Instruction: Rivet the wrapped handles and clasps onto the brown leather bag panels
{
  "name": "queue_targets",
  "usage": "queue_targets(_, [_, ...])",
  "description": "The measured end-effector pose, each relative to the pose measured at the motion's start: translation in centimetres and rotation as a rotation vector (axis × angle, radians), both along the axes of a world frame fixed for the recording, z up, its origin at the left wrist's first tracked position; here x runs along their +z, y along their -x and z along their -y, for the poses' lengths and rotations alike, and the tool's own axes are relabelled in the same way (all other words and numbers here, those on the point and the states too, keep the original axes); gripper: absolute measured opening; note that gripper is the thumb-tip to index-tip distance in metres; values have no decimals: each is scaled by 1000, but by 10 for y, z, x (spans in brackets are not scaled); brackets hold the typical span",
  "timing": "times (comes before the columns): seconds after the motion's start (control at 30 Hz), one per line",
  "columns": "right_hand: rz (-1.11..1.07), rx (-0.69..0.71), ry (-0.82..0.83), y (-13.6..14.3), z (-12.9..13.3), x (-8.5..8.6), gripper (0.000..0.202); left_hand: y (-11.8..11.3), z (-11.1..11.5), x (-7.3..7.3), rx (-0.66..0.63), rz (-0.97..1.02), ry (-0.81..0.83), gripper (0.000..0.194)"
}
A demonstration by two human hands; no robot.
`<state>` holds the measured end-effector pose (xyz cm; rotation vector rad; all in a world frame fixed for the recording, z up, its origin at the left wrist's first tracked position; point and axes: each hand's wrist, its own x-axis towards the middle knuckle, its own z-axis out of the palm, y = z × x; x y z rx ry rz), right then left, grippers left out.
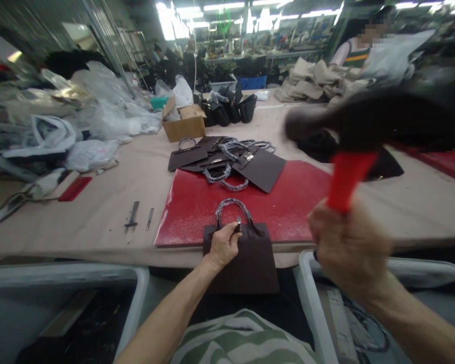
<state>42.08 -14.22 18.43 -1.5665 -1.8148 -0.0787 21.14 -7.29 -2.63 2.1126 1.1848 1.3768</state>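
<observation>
here, the right hand [351, 247] grips a blurred, perhaps steel-headed hammer [357, 154].

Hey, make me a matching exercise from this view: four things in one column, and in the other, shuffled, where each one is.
Things
1. Red-handled, dark-headed hammer
2. Brown cardboard box
3. Central flat red board
4. Nearest dark brown, rectangular bag panel

Places
A. Partly beneath the pile of dark bag panels
B. Reaching past the near edge of the beige-covered table
C. Raised in the right hand
D. Standing beyond the pile

Pairs: 1-C, 2-D, 3-A, 4-B
</observation>
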Motion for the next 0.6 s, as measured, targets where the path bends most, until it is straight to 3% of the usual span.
queue_targets(0.13, [289, 172, 407, -11, 2, -46, 27, 0, -1, -1, -17, 8, -23, 17])
queue_targets(0.23, [351, 123, 615, -26, -8, -67, 24, -1, -1, -2, -15, 10, -13, 17])
queue_targets(0.33, [274, 50, 709, -39, -27, -87, 32, 0, -1, -1, -20, 12, 8, 16])
queue_targets(0.47, [306, -116, 699, -48, -50, -113, 29, 1, 0, 1, -39, 26, 34, 17])
queue_targets(0.53, [357, -145, 579, -45, -57, -121, 27, 1, 1, 2, -43, 24, 47, 17])
queue_targets(0.6, [377, -76, 407, -34, -60, -127, 32, 2, 1, 4, -39, 21, 44, 16])
